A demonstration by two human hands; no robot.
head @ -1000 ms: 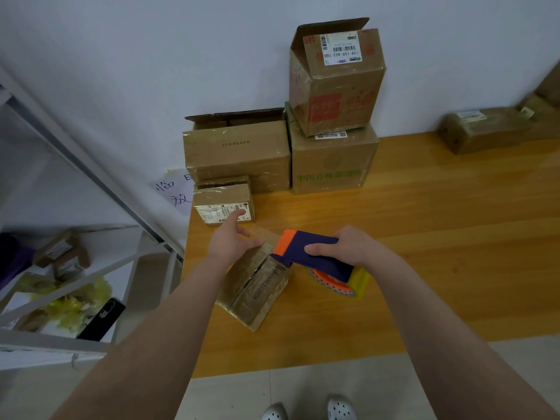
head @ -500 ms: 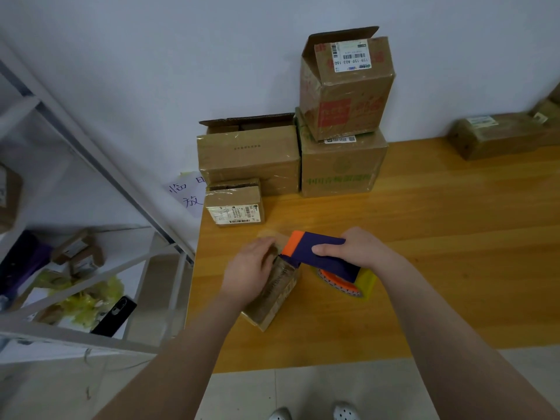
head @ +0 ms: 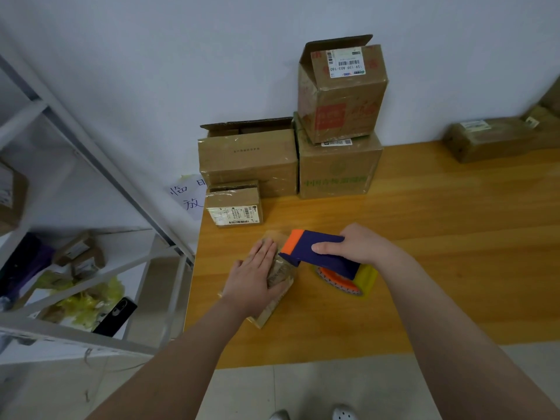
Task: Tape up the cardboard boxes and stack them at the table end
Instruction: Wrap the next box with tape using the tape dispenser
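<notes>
A small cardboard box lies near the left front of the wooden table. My left hand presses flat on top of it, fingers straight. My right hand grips a blue and orange tape dispenser whose orange nose touches the box's far right edge; its tape roll hangs below. Taped boxes stand at the table's far left end: a small labelled box, a wide box, a green-printed box and, on top of it, a red-printed box with a raised flap.
A long flat box lies at the back right by the wall. A white metal shelf rack stands left of the table, holding small boxes, yellow plastic and a black phone. The table's front edge is just above my shoes.
My left hand moved from the box's far corner to lie flat on its top. The dispenser nose stayed at the box edge. The camera shifted slightly left.
</notes>
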